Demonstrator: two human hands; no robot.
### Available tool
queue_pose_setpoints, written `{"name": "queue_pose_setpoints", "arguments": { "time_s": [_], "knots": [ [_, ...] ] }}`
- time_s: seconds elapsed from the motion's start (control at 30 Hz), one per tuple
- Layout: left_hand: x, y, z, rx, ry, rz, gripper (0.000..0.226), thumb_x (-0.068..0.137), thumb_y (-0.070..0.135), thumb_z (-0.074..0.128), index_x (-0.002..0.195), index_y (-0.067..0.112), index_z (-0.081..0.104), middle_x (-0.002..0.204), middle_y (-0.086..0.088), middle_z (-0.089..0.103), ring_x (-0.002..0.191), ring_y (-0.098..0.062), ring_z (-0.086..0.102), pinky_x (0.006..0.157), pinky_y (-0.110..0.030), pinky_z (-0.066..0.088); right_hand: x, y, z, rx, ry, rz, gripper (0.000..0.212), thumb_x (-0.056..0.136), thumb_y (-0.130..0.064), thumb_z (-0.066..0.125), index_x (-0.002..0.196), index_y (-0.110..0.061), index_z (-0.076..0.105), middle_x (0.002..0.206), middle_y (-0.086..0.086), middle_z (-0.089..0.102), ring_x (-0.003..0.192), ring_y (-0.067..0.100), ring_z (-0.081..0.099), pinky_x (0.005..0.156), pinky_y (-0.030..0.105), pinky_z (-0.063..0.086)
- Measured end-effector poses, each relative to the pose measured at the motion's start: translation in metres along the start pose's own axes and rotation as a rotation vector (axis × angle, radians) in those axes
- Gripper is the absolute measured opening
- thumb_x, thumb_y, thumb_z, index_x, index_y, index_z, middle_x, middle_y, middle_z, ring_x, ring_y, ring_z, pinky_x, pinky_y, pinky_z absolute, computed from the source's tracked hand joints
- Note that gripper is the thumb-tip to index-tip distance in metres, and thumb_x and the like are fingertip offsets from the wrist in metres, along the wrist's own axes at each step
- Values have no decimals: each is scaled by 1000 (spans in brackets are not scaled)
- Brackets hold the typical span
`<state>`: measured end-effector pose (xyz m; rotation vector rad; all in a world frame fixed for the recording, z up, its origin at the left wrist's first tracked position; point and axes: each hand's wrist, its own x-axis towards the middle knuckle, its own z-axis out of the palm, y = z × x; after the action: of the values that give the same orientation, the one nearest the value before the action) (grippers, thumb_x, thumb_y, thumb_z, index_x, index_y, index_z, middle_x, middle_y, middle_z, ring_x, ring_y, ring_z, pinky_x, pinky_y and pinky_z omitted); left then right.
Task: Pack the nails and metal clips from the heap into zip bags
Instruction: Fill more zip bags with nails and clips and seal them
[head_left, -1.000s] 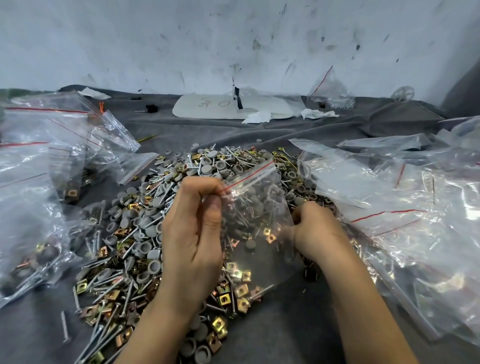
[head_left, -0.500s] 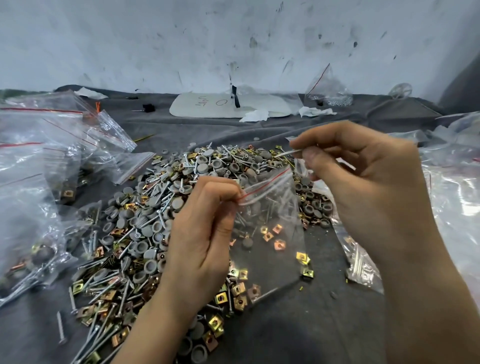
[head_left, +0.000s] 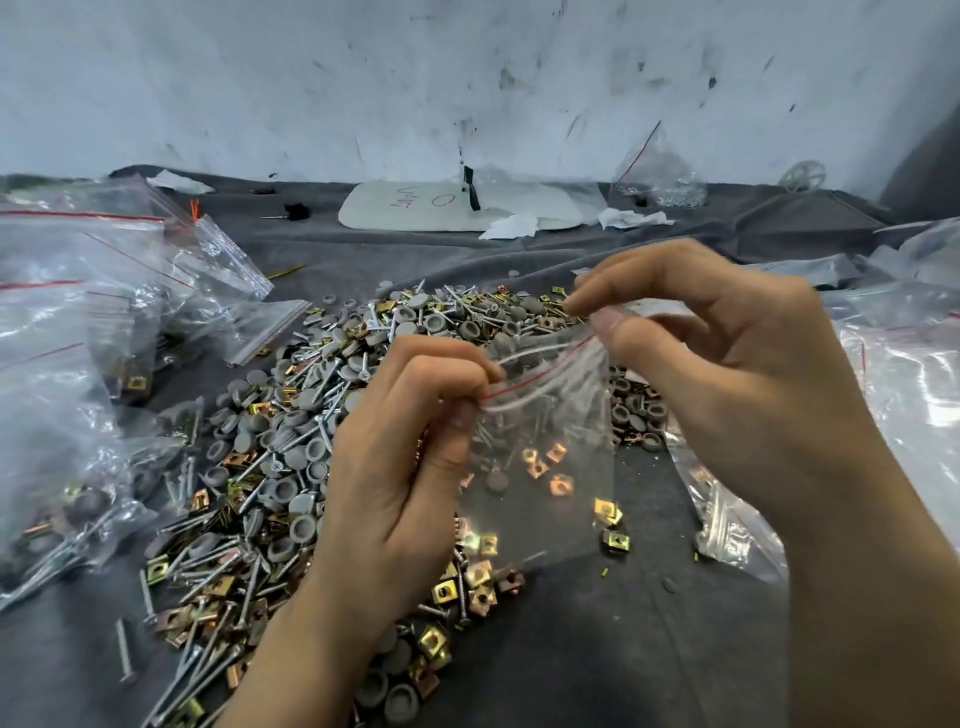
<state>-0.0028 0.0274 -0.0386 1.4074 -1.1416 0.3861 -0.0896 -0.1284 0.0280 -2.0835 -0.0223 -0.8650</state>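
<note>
Left hand (head_left: 395, 467), right hand (head_left: 727, 384) pinch bag (head_left: 566, 415); felt-like cloth (head_left: 597, 654).

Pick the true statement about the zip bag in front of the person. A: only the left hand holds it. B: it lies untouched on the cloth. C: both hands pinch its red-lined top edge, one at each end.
C: the left hand pinches one end of the top edge of the zip bag, the right hand the other.

The see-through plastic zip bag (head_left: 540, 457) has a red line. Gold square clips (head_left: 435, 640), grey round caps (head_left: 283, 488), dark grey tabletop (head_left: 597, 649).
</note>
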Motion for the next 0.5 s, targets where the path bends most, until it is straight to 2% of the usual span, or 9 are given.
{"name": "queue_pose_setpoints", "arguments": {
  "time_s": [0.13,0.27,0.4,0.5],
  "knots": [
    [1,-1,0,6,22,-8,14,95,11,39,98,15,52,104,-6,57,97,-24,58,82,-37,46,0,4,-2,58,87,13,14,87,-11,62,86,-21,71,85,-8,70,84,4,65,69,13,48],
    [1,-2,-2,20,33,-25,15,95,12,39,99,17,52,104,-3,57,98,-23,58,83,-36,46,1,24,4,79,155,214,22,88,-7,63,79,-25,71,80,-1,70,73,7,64,57,12,50],
    [0,-3,-1,32,41,-35,14,94,13,39,98,15,52,102,-6,58,97,-23,58,81,-33,45,1,57,17,-130,-31,472,23,88,-7,63,77,-27,68,75,-7,66,69,7,59,58,19,42],
    [-1,-3,-1,38,52,-44,13,94,13,39,97,15,52,101,-8,57,96,-24,57,81,-34,46,-2,72,28,-257,-170,566,19,86,-9,66,78,-25,68,81,-4,69,74,8,62,58,14,43]
  ]
}}
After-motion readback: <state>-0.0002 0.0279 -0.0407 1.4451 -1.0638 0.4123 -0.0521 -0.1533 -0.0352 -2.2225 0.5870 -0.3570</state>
